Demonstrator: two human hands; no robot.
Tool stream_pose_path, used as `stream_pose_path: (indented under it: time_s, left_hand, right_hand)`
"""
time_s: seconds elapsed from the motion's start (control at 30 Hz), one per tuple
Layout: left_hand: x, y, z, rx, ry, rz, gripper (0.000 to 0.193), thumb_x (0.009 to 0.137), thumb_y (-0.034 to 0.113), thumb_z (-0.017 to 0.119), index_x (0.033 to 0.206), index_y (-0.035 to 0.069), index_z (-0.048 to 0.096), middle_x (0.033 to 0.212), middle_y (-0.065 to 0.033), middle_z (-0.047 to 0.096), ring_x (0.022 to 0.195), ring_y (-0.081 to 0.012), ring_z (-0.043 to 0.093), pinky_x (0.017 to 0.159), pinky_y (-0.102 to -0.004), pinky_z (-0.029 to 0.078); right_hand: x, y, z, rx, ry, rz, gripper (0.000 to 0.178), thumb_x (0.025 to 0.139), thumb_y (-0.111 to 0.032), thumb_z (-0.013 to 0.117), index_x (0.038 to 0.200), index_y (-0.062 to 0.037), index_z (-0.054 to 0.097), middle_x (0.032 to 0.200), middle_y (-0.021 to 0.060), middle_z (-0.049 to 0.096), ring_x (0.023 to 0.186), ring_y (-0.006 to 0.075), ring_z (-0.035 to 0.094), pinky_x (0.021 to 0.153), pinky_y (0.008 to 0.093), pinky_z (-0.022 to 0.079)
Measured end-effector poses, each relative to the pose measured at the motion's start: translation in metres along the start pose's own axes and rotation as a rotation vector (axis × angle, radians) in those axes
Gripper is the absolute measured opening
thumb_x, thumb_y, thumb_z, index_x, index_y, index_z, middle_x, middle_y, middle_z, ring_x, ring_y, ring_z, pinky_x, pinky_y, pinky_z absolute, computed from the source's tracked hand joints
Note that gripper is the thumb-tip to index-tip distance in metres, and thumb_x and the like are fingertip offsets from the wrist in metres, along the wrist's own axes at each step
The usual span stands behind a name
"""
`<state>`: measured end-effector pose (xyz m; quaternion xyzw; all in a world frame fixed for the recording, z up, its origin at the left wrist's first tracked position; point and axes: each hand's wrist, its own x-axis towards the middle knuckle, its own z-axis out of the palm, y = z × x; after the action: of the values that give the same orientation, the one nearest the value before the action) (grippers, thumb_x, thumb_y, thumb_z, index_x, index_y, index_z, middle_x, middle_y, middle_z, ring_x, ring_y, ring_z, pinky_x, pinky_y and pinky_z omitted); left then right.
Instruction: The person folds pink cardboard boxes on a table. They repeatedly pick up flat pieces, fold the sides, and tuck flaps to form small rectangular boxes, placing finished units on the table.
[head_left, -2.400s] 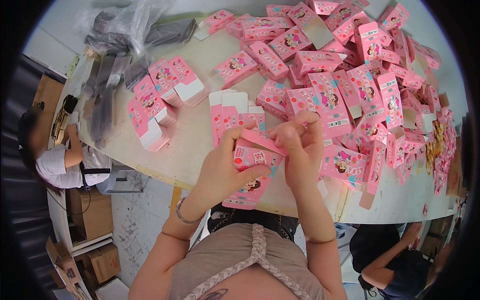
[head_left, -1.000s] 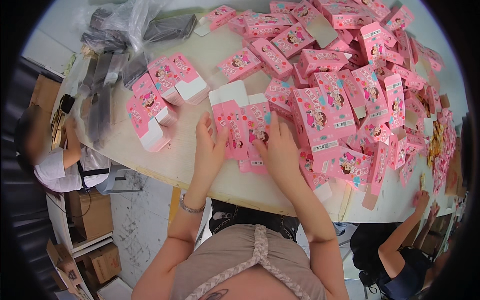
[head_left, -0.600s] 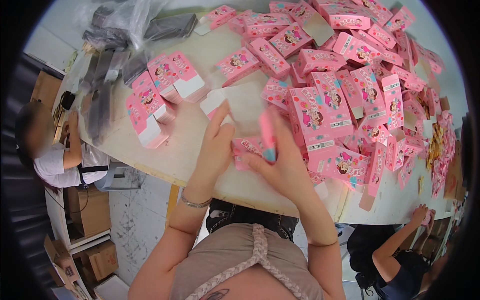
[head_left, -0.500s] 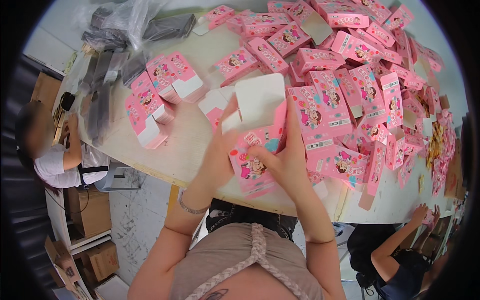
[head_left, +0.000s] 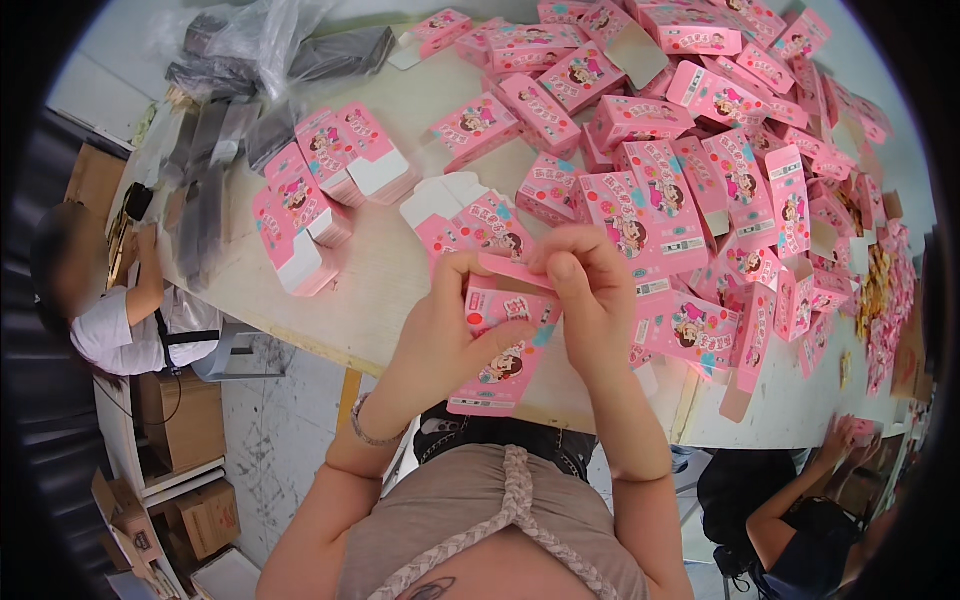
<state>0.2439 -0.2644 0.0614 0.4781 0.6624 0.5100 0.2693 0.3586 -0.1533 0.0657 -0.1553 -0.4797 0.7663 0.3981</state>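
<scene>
A pink carton (head_left: 492,395) with a cartoon figure on its front is held low over the table's front edge. My left hand (head_left: 435,335) grips it along its left side, with the thumb across the front panel. At the carton's top end, the fingers of my right hand (head_left: 592,300) pinch the edge of the end flap, which is folded over. Just beyond my hands, flat pink cartons (head_left: 475,225) with white flaps lie on the table. Whether anything is inside the held carton cannot be seen.
Stacks of flattened pink cartons (head_left: 325,160) stand to the left. A big heap of formed cartons (head_left: 650,190) fills the right. Dark packs and clear plastic wrap (head_left: 270,50) lie at the far left. One person (head_left: 120,310) sits left, another (head_left: 800,525) right.
The carton's white open flap has been folded down at the top. My right hand has moved from the carton's side up to its top edge; my left thumb now lies across the front.
</scene>
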Motion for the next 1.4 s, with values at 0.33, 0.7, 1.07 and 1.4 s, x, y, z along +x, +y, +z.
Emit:
stream_pose_path:
  time_s: [0.33, 0.7, 1.07, 1.4]
  left_hand:
    - [-0.005, 0.004, -0.005, -0.033, 0.095, 0.127, 0.077, 0.069, 0.026, 0.083, 0.119, 0.002, 0.029, 0.106, -0.0176, 0.056, 0.096, -0.0234, 0.061, 0.079, -0.0356, 0.051]
    - [-0.010, -0.001, -0.011, 0.027, -0.033, 0.126, 0.086, 0.064, 0.016, 0.086, 0.125, 0.004, 0.026, 0.117, -0.0154, 0.049, 0.107, -0.0217, 0.054, 0.090, -0.0356, 0.045]
    - [-0.018, -0.008, -0.019, -0.273, -0.021, -0.006, 0.064, 0.075, 0.016, 0.077, 0.122, 0.004, 0.034, 0.113, -0.0077, 0.048, 0.096, -0.0165, 0.053, 0.079, -0.0307, 0.048]
    - [0.018, -0.055, -0.063, -0.114, 0.606, 0.000, 0.049, 0.088, 0.010, 0.057, 0.130, -0.001, 0.034, 0.130, -0.0138, 0.040, 0.123, -0.0230, 0.040, 0.102, -0.0386, 0.035]
  right_hand:
    - [-0.003, -0.030, 0.004, -0.559, -0.321, -0.065, 0.027, 0.080, -0.006, 0.069, 0.106, -0.0026, 0.068, 0.114, 0.0126, 0.061, 0.102, 0.0204, 0.059, 0.083, 0.0308, 0.049]
    - [-0.010, -0.026, 0.002, -0.400, -0.329, 0.092, 0.036, 0.085, -0.009, 0.064, 0.121, -0.0087, 0.061, 0.122, 0.0127, 0.058, 0.106, 0.0231, 0.055, 0.087, 0.0336, 0.046]
    - [-0.030, -0.027, 0.004, -0.839, -0.596, -0.088, 0.047, 0.087, -0.011, 0.060, 0.132, -0.0090, 0.048, 0.138, 0.0178, 0.042, 0.121, 0.0341, 0.046, 0.090, 0.0385, 0.045]
    - [0.022, 0.034, -0.020, -1.125, 0.074, -0.228, 0.064, 0.079, -0.024, 0.070, 0.127, 0.0052, 0.039, 0.110, 0.0157, 0.053, 0.094, 0.0271, 0.058, 0.073, 0.0364, 0.051]
